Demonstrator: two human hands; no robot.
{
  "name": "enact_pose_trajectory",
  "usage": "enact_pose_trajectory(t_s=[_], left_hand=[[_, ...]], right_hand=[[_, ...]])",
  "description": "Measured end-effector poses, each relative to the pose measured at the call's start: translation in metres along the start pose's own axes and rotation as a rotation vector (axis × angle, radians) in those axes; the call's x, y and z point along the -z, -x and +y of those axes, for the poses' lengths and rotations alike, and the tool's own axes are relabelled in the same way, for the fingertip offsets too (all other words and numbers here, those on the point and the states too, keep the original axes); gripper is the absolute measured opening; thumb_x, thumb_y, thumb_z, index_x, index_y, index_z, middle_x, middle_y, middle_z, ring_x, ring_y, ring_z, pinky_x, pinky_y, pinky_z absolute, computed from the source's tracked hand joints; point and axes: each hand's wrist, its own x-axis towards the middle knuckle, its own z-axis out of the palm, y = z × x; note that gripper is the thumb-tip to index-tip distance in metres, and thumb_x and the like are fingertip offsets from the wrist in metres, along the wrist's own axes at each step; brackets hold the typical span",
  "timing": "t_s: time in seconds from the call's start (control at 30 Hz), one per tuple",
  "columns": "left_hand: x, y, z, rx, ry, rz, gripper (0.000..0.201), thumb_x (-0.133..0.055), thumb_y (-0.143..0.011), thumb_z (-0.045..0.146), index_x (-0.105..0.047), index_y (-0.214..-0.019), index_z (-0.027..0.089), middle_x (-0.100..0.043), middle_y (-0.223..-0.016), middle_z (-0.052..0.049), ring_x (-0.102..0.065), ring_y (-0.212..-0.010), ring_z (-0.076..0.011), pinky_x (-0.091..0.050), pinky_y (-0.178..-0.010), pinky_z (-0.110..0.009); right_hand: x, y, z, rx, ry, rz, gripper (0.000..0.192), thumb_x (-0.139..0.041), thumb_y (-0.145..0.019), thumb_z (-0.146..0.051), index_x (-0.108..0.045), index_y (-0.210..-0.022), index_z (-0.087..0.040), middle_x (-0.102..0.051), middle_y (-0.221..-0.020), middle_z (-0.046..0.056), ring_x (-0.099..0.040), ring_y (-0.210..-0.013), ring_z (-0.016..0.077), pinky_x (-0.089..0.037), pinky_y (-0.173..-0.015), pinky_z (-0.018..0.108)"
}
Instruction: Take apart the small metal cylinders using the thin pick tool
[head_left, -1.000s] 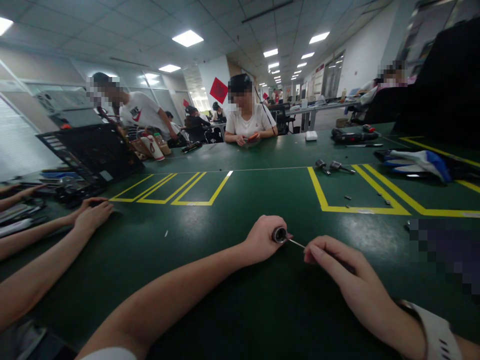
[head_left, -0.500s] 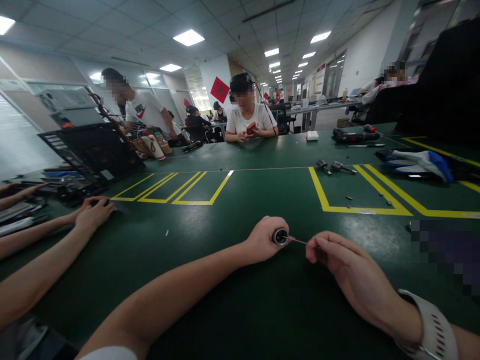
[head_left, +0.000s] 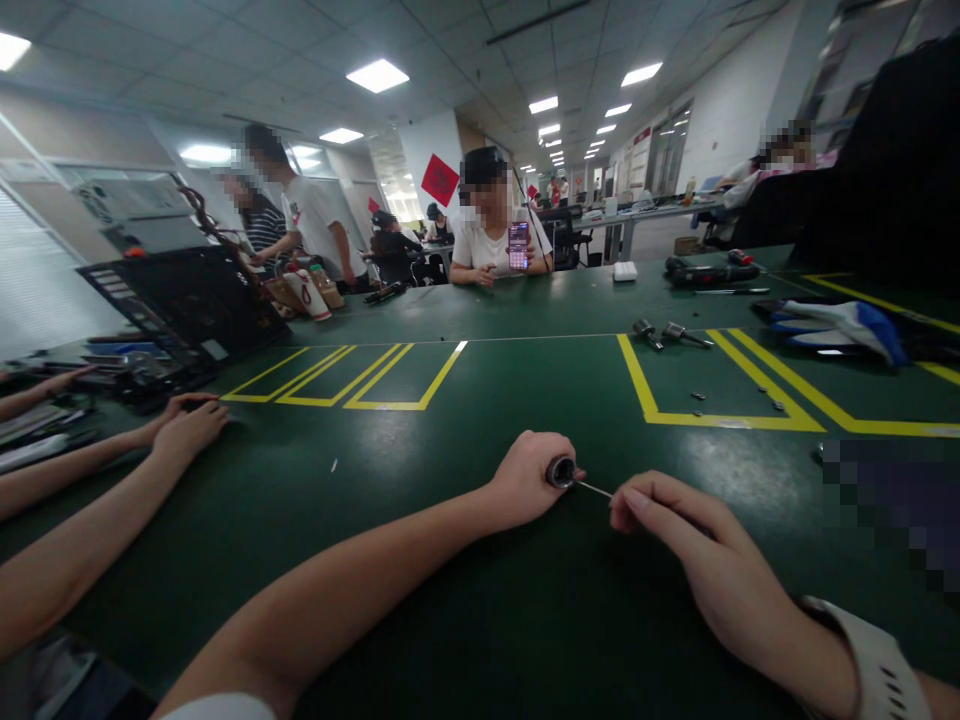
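Low over the green table, my left hand (head_left: pixel 525 488) is wrapped round a hollow metal cylinder (head_left: pixel 560 472), its dark open end turned towards me. A thin metal rod (head_left: pixel 595 489) is pinched in my right hand (head_left: pixel 679 530), just right of the cylinder. The rod's far end meets the right side of the cylinder's rim, by my left fingertips; whether it touches the metal I cannot tell. My right fingers hide the rod's near end.
Beyond my hands, yellow tape (head_left: pixel 735 424) frames two metal tool heads (head_left: pixel 679 333) and several small metal pieces. Blue-white gloves (head_left: pixel 847 325) and a black power tool (head_left: pixel 709 271) lie at right. A co-worker's hands (head_left: pixel 187 425) rest at left. A person opposite holds a phone (head_left: pixel 518 246).
The rod's tip has moved from across the cylinder's opening to its right rim. My right hand has shifted slightly downward. The person opposite has raised the phone, and people at back left have moved.
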Motion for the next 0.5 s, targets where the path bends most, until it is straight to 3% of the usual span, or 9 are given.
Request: enact_pose_trajectory(t_s=[0.5], left_hand=[[0.0028, -0.0003, 0.0014, 0.056, 0.022, -0.014, 0.018, -0.059, -0.079, 0.032, -0.052, -0.072, 0.016, -0.056, -0.071, 0.003, -0.049, -0.064, -0.0097, -0.038, -0.07, -0.026]], right_hand=[[-0.0003, -0.0086, 0.0039, -0.227, -0.528, 0.041, 0.022, -0.058, -0.078, -0.037, -0.065, -0.07, -0.018, -0.061, -0.072, 0.003, -0.053, -0.074, 0.019, -0.04, -0.071, 0.033]])
